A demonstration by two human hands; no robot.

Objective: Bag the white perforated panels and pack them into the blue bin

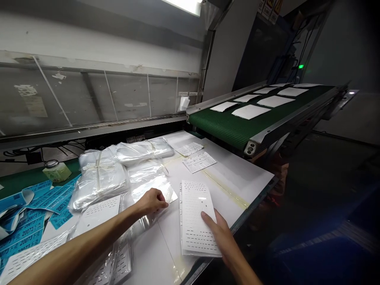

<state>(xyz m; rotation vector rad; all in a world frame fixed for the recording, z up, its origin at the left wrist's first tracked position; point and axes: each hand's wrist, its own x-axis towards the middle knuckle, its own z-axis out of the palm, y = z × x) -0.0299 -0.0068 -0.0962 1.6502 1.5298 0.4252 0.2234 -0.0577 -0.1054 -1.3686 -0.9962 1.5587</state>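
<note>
My right hand [218, 233] grips a stack of white slotted sheets [197, 217] by its right side, thumb on top, above the table's front edge. To the left, my left hand [152, 201] has its fingers pinched together at the edge of a clear plastic bag [147, 221]; whether the bag is between the fingertips is hard to make out. Bundles of clear bags [99, 178], tied with bands, lie behind my left hand. More slotted white sheets in clear plastic [99, 213] lie under and beside my left forearm.
A green conveyor belt [219, 124] carries several white sheets at the back right. Two printed papers [199, 161] lie on the white tabletop [234, 174]. Blue printed labels [29, 229] and a small jar [57, 171] are at the left.
</note>
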